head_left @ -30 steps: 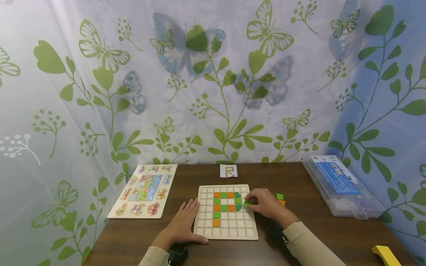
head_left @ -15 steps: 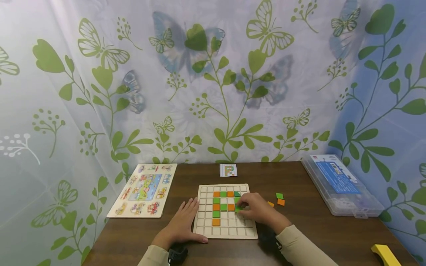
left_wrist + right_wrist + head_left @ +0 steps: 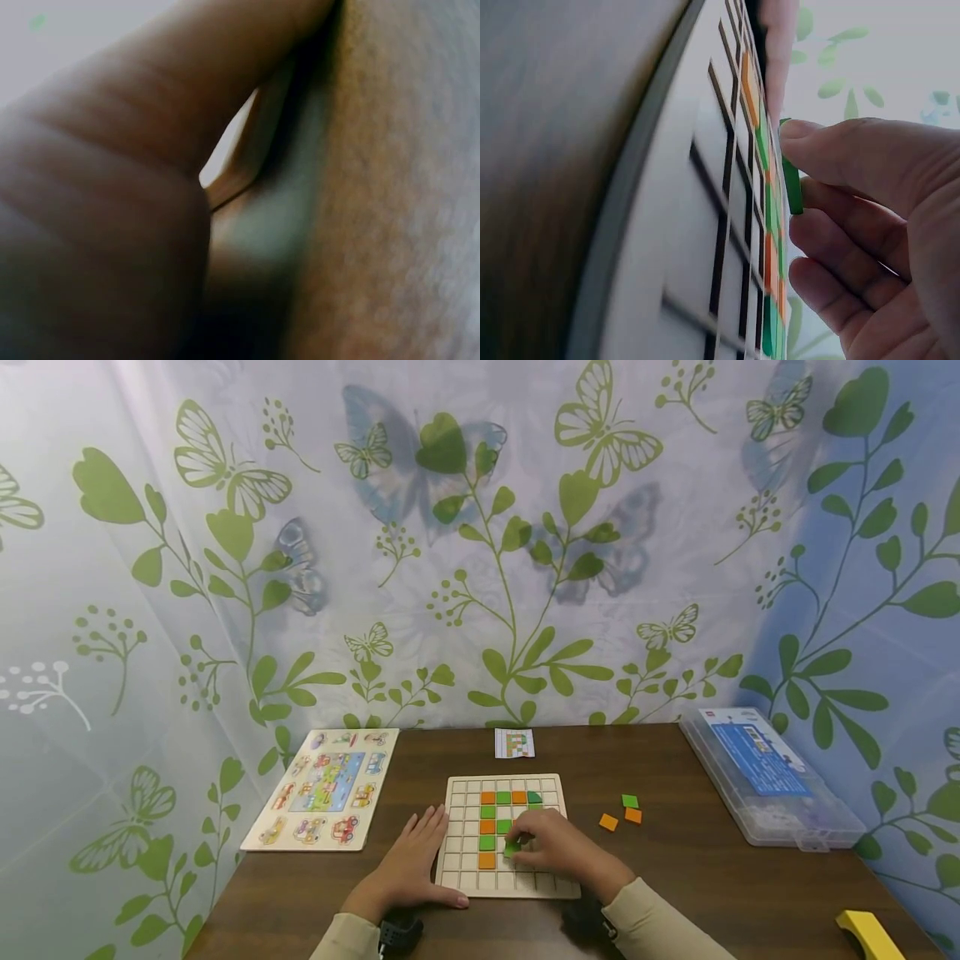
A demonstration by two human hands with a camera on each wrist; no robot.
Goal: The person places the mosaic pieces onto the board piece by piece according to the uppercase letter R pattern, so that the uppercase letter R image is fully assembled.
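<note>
My right hand (image 3: 558, 847) pinches a green square tile (image 3: 792, 180) between thumb and fingers, close over the wooden grid board (image 3: 465, 882). In the head view the held tile sits just right of the lower column of laid tiles. Orange and green squares, such as an orange tile (image 3: 487, 861) at the column's foot, lie in the cells, along with a rounded dark green piece (image 3: 534, 797) at upper right. Part of the pattern is hidden behind my right hand. My left hand (image 3: 408, 864) lies with fingers stretched along the board's left edge, its thumb by the near corner.
Right of the board lie a loose green tile (image 3: 630, 802) and two orange tiles, one (image 3: 608, 822) nearer the board. A small pattern card (image 3: 514, 743) is behind it. A picture puzzle (image 3: 281, 827) stands left, a clear plastic case (image 3: 780, 827) right, a yellow object (image 3: 870, 935) front right.
My right hand has carried the green tile left and toward me, from the board's right edge to beside the lower column. The left hand has stayed in place.
</note>
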